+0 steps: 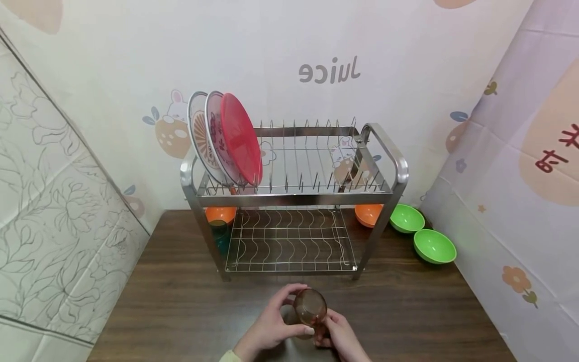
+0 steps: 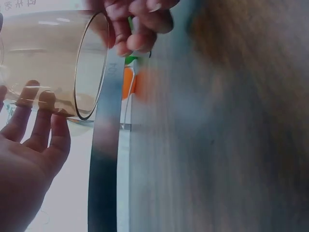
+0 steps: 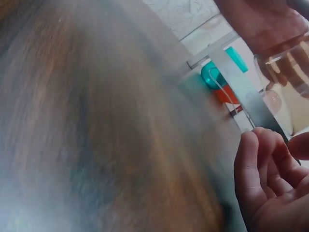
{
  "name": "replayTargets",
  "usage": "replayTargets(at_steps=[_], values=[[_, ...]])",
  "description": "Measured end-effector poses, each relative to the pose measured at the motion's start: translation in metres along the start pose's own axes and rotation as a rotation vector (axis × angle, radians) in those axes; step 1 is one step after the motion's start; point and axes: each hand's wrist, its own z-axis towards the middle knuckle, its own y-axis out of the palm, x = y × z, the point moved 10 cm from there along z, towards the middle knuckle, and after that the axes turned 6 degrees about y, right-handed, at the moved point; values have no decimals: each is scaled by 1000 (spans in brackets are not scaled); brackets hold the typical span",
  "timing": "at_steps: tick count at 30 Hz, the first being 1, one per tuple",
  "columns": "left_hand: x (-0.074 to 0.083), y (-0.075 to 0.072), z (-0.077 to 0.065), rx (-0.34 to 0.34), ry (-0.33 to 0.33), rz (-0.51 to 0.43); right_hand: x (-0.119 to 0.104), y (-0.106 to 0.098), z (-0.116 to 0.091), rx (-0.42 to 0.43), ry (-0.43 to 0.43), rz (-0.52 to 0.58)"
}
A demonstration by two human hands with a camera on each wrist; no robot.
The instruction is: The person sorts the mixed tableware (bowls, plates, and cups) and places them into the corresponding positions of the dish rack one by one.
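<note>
Patterned cloth (image 1: 407,55) is hung behind a brown worktop (image 1: 176,301). Over it, in front of a rack (image 1: 296,200), an amber cup (image 1: 310,306) is held: its body is gripped by the left hand (image 1: 273,320), its side is pinched by the right hand (image 1: 343,336). Three plates (image 1: 242,138) are stood on edge at the rack's upper left; two green bowls (image 1: 435,246) are set right of it.

Head cam: worn up high, facing forward and down, farthest back; takes in full rack (image 1: 296,200) and surface (image 1: 172,301), left grip (image 1: 271,322) and right grip (image 1: 342,336) low in frame. Left wrist cam: close up, rolled sideways, surface filling its right. Right wrist cam: also close, tilted, surface filling its left. Brown cup (image 1: 310,305) and both grips shared by all three.
</note>
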Motion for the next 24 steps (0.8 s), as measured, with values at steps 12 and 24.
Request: replayTargets(at_steps=[12,24], values=[[6,-30,19,132,-101,5,11,-9,7,44,-27,-85],[-10,-77,60,248,-170,125,6,-6,1,8,-41,-156]])
